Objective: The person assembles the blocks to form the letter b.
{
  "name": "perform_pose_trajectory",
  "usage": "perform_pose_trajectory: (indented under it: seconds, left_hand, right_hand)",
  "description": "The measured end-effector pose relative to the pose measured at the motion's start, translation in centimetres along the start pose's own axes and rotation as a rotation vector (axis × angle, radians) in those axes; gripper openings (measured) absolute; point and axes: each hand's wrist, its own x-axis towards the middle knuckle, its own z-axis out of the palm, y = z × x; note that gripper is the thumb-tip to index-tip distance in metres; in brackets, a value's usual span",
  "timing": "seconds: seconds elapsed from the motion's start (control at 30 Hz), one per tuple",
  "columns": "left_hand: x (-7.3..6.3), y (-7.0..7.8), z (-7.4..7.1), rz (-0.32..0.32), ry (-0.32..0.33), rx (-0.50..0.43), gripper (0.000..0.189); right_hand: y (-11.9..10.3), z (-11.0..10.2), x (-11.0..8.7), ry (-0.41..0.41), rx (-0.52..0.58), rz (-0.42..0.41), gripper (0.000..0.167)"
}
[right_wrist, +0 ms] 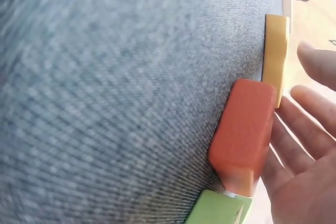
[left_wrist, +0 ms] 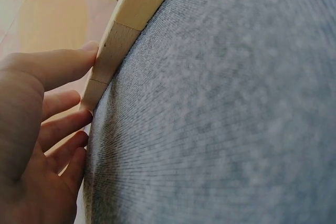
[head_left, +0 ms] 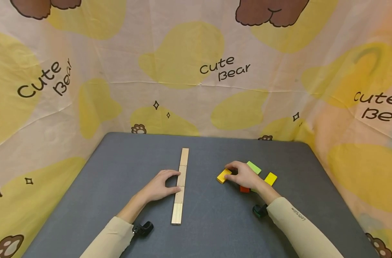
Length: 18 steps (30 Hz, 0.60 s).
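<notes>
Several pale wooden blocks [head_left: 177,214] lie end to end in a straight row on the grey table. My left hand [head_left: 158,187] is at the row's left side, thumb and index fingertip touching its edge a little apart; the left wrist view shows the thumb [left_wrist: 63,65] against the side of the blocks [left_wrist: 113,48]. To the right of the row, an orange-yellow block [head_left: 221,177] lies flat on the table. My right hand [head_left: 245,176] reaches over it, thumb and forefinger at its right end. In the right wrist view the thumb [right_wrist: 317,64] stands slightly off the block [right_wrist: 275,59].
Beneath and around the right hand are a red block [head_left: 244,189], a light green block [head_left: 254,167] and a yellow block [head_left: 271,178]. Another green piece [head_left: 253,190] is mostly hidden under the wrist. A printed cloth [head_left: 183,96] encloses the back and sides of the table.
</notes>
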Motion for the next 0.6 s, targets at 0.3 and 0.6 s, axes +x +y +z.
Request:
perform_pose_trajectory:
  seconds: [0.3, 0.6]
  left_hand:
    - [0.04, 0.03, 0.05, 0.008, 0.003, -0.003, 0.062]
    - [0.03, 0.06, 0.05, 0.010, 0.003, 0.000, 0.061]
  right_hand:
    - [0.61, -0.19, 0.00, -0.014, -0.002, -0.036, 0.043]
    - [0.70, -0.19, 0.10, -0.031, -0.027, -0.048, 0.040]
